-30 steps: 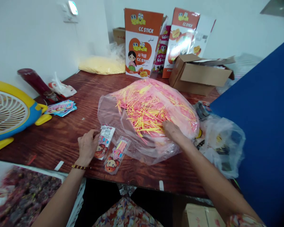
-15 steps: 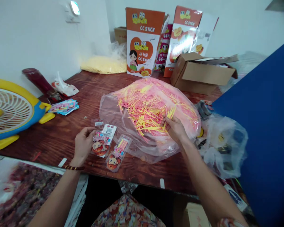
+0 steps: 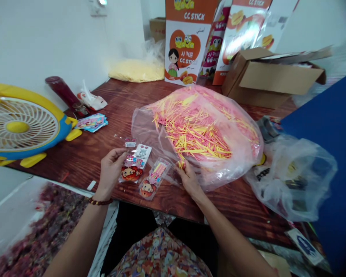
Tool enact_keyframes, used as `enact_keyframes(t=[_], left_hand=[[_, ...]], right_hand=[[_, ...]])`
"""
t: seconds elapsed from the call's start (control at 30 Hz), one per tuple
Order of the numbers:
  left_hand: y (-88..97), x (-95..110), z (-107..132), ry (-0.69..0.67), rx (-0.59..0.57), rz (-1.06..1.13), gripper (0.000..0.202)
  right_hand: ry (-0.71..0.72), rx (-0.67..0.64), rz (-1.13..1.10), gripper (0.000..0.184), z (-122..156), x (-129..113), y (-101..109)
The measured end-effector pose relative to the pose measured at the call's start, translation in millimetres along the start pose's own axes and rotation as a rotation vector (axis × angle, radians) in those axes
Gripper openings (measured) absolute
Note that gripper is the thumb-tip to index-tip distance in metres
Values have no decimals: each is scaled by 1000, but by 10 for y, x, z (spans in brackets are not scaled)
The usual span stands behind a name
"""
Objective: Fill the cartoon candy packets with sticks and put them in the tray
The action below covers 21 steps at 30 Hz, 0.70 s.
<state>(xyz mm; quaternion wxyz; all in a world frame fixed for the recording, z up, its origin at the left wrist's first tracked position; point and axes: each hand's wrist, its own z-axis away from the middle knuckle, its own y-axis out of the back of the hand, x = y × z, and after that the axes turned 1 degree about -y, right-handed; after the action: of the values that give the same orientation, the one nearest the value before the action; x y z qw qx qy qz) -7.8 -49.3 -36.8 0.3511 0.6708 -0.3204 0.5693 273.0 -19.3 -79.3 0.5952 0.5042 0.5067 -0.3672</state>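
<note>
My left hand [image 3: 111, 169] is closed on a small printed packet [image 3: 134, 164], held just above the wooden table [image 3: 86, 154]. A second packet [image 3: 154, 181], with pink and yellow sticks in it, lies flat beside it. My right hand [image 3: 187, 179] is pinched on a small bunch of sticks [image 3: 182, 164] at the near edge of a large clear bag [image 3: 202, 134] heaped with pink and yellow sticks.
A yellow and blue fan [image 3: 23, 127] stands at the left. More packets [image 3: 92, 122] lie behind it. CC Stick cartons [image 3: 187, 38] and an open cardboard box [image 3: 271, 77] stand at the back. A clear bag [image 3: 294, 181] and a blue panel [image 3: 334, 154] are at the right.
My right hand has come out of the stick pile toward me with a small bunch of sticks. My left hand has lifted one packet off the table. The view has shifted nearer.
</note>
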Motion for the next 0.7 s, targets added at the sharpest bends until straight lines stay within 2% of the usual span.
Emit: enact_keyframes(t=[0.23, 0.37, 0.5, 0.6, 0.7], left_hand=[[-21, 121, 93, 72, 29, 78, 30], [-32, 232, 93, 68, 51, 101, 28], [-35, 308, 114, 103, 21, 89, 28], [-50, 288, 115, 127, -13, 57, 30], [-55, 212, 78, 70, -39, 12, 30]], right_hand=[[29, -9, 3, 16, 29, 71, 19], [16, -29, -48, 19, 19, 105, 21], [-15, -12, -112, 22, 15, 79, 28], [-18, -48, -56, 22, 30, 81, 20], [-39, -54, -75, 22, 47, 70, 23]])
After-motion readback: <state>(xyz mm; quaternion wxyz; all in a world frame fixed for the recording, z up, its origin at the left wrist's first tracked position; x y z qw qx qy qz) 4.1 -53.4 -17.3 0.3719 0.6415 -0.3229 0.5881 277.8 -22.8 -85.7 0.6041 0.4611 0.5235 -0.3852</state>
